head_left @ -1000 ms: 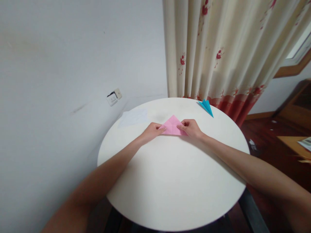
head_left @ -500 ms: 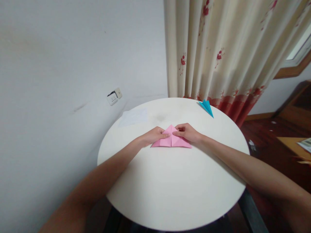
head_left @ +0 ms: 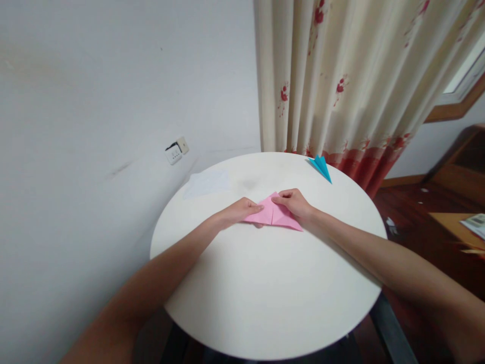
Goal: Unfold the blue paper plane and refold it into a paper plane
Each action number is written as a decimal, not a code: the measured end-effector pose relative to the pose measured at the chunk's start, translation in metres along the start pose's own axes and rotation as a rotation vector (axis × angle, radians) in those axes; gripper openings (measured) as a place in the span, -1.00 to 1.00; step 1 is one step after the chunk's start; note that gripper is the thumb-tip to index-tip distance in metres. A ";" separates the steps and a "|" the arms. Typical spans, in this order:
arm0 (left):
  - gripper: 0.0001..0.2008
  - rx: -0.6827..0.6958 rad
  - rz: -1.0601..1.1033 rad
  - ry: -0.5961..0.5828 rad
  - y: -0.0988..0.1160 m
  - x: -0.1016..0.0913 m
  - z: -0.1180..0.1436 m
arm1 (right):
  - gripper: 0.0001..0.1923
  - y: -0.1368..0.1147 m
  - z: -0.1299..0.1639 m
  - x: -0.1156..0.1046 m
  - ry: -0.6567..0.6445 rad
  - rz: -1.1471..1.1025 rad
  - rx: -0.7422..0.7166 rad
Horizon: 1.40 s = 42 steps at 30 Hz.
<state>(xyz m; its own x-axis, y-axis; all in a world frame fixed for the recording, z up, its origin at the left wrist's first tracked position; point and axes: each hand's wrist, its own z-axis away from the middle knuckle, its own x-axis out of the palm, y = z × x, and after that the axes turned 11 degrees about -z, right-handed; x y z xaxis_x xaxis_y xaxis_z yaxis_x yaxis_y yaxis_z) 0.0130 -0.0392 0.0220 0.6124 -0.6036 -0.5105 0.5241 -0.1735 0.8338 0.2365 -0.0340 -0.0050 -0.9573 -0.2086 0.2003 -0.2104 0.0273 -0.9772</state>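
A pink folded paper [head_left: 273, 216], triangular with a centre crease, lies on the round white table [head_left: 265, 293]. My left hand [head_left: 237, 211] rests on its left side, fingertips on the paper. From the right, my right hand [head_left: 294, 203] pinches the paper near its top point. The left part of the paper seems slightly lifted off the table.
A blue paper plane [head_left: 321, 167] lies at the table's far right edge. A white sheet [head_left: 207, 183] lies at the far left. Behind stand a wall with a socket [head_left: 175, 150] and a flowered curtain [head_left: 341, 81]. Wooden furniture [head_left: 458, 202] is at right.
The paper was drawn nearer between the first two frames, showing a wider triangle. Since then both hands have shifted on it, and it has tilted, its right corner lower.
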 end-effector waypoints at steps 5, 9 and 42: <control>-0.41 -0.023 0.021 -0.022 -0.005 -0.011 0.000 | -0.68 -0.001 -0.009 -0.012 0.077 -0.086 0.041; -0.45 -0.077 0.058 -0.046 -0.010 -0.019 -0.001 | -0.71 -0.002 -0.012 -0.019 0.062 -0.115 0.107; -0.47 0.362 -1.000 -0.024 -0.021 0.012 -0.013 | -0.50 0.011 0.028 0.005 -0.010 1.453 -0.246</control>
<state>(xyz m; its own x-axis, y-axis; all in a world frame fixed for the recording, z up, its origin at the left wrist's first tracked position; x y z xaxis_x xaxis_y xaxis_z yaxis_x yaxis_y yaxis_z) 0.0168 -0.0329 -0.0036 -0.0128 -0.0730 -0.9973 0.5729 -0.8180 0.0525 0.2347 -0.0620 -0.0172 -0.3516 0.1402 -0.9256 0.8840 0.3752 -0.2789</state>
